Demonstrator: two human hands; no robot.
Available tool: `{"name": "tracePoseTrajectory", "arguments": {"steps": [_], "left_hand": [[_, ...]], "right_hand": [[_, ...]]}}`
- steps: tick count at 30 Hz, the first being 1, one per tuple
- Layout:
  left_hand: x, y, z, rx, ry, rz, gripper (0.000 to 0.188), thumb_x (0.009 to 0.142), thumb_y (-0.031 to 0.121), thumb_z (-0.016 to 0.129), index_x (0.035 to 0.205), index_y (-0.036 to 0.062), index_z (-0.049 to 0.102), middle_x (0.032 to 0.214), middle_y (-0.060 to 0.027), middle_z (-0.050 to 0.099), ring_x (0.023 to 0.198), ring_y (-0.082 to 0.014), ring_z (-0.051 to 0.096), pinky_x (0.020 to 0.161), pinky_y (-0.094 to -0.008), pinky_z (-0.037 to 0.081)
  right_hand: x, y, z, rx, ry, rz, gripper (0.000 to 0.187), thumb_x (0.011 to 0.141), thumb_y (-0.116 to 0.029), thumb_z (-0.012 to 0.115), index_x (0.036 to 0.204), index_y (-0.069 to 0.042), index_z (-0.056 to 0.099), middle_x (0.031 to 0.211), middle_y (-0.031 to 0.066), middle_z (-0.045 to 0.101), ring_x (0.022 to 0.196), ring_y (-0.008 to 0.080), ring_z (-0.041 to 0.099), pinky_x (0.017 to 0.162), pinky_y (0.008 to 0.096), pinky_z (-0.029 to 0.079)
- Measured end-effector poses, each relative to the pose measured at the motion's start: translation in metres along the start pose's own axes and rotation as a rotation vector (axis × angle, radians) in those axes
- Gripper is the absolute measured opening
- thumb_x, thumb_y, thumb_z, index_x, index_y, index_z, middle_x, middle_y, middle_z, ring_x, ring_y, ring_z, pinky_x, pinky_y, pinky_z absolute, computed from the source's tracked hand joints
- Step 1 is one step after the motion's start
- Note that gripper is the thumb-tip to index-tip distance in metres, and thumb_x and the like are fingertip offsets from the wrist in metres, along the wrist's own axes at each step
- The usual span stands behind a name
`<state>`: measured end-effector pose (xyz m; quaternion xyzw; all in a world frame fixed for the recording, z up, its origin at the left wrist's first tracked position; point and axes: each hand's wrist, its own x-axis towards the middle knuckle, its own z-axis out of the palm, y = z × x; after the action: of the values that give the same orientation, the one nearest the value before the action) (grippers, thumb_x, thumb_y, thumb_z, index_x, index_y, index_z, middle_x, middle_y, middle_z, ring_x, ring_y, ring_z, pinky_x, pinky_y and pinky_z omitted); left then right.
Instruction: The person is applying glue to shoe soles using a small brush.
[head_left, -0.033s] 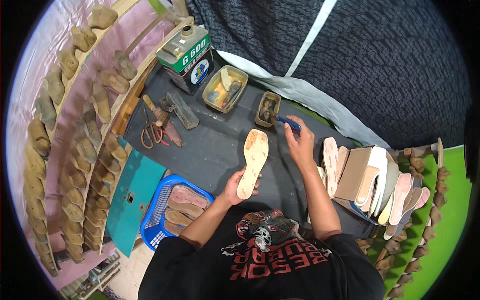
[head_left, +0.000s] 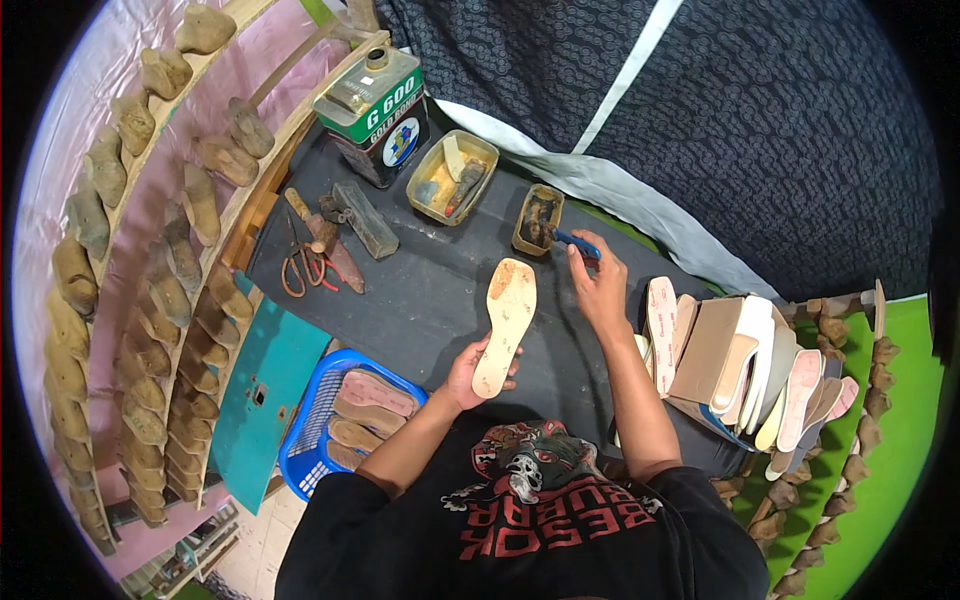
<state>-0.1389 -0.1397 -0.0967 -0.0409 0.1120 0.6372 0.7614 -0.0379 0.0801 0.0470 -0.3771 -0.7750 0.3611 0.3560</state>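
Note:
In my left hand (head_left: pixel 470 374) is a pale, shoe-shaped insole (head_left: pixel 506 325). It is held upright over the table, fingers behind it, with brown stains at its wide far end. My right hand (head_left: pixel 602 285) pinches the blue handle of a brush (head_left: pixel 577 245). The brush's head reaches the near right rim of a small rectangular tub (head_left: pixel 518 240), which has dark, crusted stuff inside. Whether the bristles touch that stuff I cannot tell.
Behind stand a yellowish tub (head_left: pixel 478 206) with tools in it and a green-and-black can (head_left: pixel 370 125). Scissors (head_left: pixel 292 272), a knife (head_left: pixel 343 265) and a dark block (head_left: pixel 365 220) lie left. A blue basket (head_left: pixel 305 440) and a box (head_left: pixel 705 365) hold insoles. Shoe lasts (head_left: pixel 202 205) line the left racks.

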Motion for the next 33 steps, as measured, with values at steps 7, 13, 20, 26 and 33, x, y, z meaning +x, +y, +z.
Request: {"name": "tracePoseTrajectory", "arguments": {"steps": [7,13,20,26,33], "left_hand": [[-0.002,0.034,-0.009,0.083,0.030,-0.056,0.043,0.105,0.038,0.039,0.144,0.0234,0.044,0.120,-0.0074,0.059,0.096,-0.0226,0.058,0.074,-0.0383,0.049],[-0.005,0.043,-0.005,0.126,-0.014,-0.082,0.050,0.106,0.041,0.041,0.154,0.0304,0.030,0.128,-0.0086,0.055,0.099,-0.0226,0.059,0.077,-0.0402,0.051],[0.002,0.031,0.007,0.148,-0.009,-0.066,0.063,0.103,0.043,0.048,0.159,0.0265,0.022,0.130,-0.0092,0.058,0.098,-0.0212,0.063,0.076,-0.0411,0.057],[0.010,0.012,0.025,0.239,-0.047,-0.108,0.063,0.105,0.042,0.048,0.159,0.0255,0.022,0.132,-0.0115,0.058,0.097,-0.0206,0.065,0.075,-0.0401,0.058],[0.017,-0.010,0.037,0.248,-0.014,-0.103,0.063,0.105,0.041,0.048,0.160,0.0248,0.020,0.129,-0.0118,0.058,0.096,-0.0207,0.063,0.076,-0.0399,0.058]], "right_hand": [[0.015,0.024,0.035,-0.126,-0.065,0.086,0.023,0.095,-0.014,0.065,0.113,0.001,0.066,0.095,0.0176,0.072,0.079,0.0215,0.070,0.073,0.0322,0.054],[0.012,0.023,0.028,0.018,0.123,0.085,0.020,0.098,-0.013,0.064,0.111,0.002,0.066,0.091,0.0120,0.072,0.077,0.0148,0.066,0.071,0.0295,0.053],[-0.008,0.009,-0.021,0.265,0.006,0.035,0.019,0.100,-0.013,0.061,0.111,0.003,0.062,0.086,0.0068,0.067,0.076,0.0109,0.063,0.069,0.0265,0.052],[-0.030,-0.002,-0.048,-0.035,-0.168,-0.060,0.016,0.099,-0.012,0.061,0.107,0.001,0.059,0.091,0.0149,0.067,0.078,0.0263,0.067,0.072,0.0337,0.052],[-0.047,0.000,-0.078,-0.051,-0.165,-0.099,0.017,0.097,-0.013,0.062,0.108,0.000,0.059,0.096,0.0176,0.067,0.083,0.0341,0.067,0.075,0.0379,0.051]]}}
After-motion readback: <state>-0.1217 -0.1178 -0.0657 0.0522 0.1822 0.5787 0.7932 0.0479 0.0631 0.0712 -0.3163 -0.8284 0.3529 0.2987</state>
